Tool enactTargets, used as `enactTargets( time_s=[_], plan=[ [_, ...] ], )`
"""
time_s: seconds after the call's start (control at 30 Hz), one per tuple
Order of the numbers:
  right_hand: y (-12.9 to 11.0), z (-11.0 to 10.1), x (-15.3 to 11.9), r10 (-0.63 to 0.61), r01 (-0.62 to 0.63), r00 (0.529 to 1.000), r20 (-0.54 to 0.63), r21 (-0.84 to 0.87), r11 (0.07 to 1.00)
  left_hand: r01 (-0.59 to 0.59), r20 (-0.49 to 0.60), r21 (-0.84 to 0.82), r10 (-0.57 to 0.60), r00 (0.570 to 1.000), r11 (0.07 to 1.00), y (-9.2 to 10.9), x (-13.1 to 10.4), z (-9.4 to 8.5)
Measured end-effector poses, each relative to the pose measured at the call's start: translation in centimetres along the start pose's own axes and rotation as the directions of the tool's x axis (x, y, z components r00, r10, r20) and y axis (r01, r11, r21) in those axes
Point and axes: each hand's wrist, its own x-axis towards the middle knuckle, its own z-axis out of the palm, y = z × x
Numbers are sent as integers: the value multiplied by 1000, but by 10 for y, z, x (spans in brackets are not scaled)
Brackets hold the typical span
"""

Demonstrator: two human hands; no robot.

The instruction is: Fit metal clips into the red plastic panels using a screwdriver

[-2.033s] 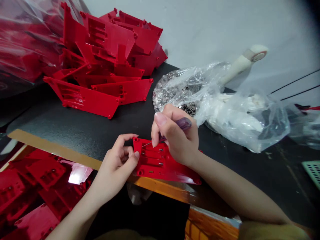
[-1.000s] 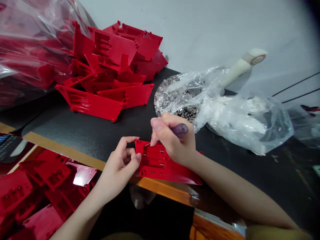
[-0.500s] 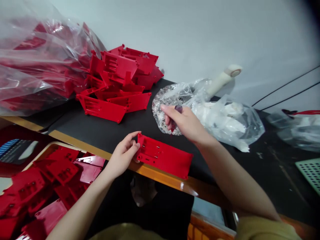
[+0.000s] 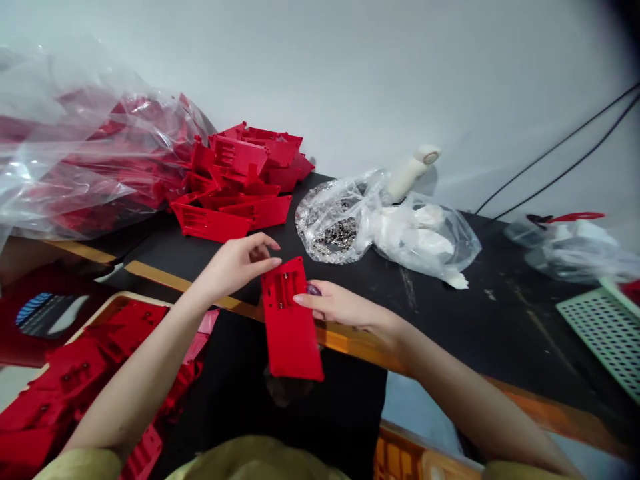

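A red plastic panel [image 4: 294, 333] with recessed slots and small metal contacts is tilted upright at the table's front edge. My right hand [image 4: 337, 303] grips its right side, thumb over the front face. A small purple rounded thing [image 4: 314, 289] also shows in that hand; the rest of it is hidden. At the panel's upper left corner is my left hand [image 4: 240, 265], thumb and fingers apart and curved, holding nothing that I can see. Behind them lies a clear bag of small metal parts [image 4: 340, 233].
A pile of red panels [image 4: 245, 180] and a large clear bag of them [image 4: 110, 153] stand back left. More fill a bin [image 4: 107, 313] at lower left. Right of the metal parts are a bag with white pieces [image 4: 425, 233], a cream cylinder [image 4: 413, 173] and a green perforated basket [image 4: 600, 327].
The panel has turned from lying lengthwise to nearly upright and come nearer to me. My right hand came down from the metal parts onto it. My left hand has let go of its end.
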Motion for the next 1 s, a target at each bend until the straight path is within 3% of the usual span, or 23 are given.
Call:
enactTargets(
  time_s=[0.07,0.13,0.23,0.37,0.5,0.57,0.63,0.73,0.87,1.0],
  plan=[
    [3,13,-5,-14,15,999,-29,37,999,-100,-101,233,126,987,967,17,-10,-6],
    [6,25,-10,-14,17,999,-48,72,997,-119,-98,393,170,981,912,32,-25,-4],
    [8,38,-16,-16,24,998,-62,125,992,-93,-20,504,119,993,859,41,-50,11],
    [11,53,-21,-29,48,995,-98,195,980,94,-139,521,-24,990,848,32,-72,36],
    [20,71,-20,-45,79,989,-144,239,968,269,-209,273,-216,954,924,20,-83,45],
    [28,80,-17,-64,105,984,-168,248,963,333,-168,39,-322,932,942,18,-86,43],
    [35,87,-15,-90,137,977,-191,248,959,390,-82,-211,-413,907,896,20,-89,37],
    [42,96,-14,-122,173,968,-218,236,956,482,60,-483,-522,851,731,29,-92,26],
    [39,105,-18,-168,202,948,-269,107,973,605,208,-668,-671,712,434,46,-95,13],
    [34,111,-21,-267,193,886,-379,-222,956,531,218,-826,-761,611,190,57,-100,17]
  ],
)
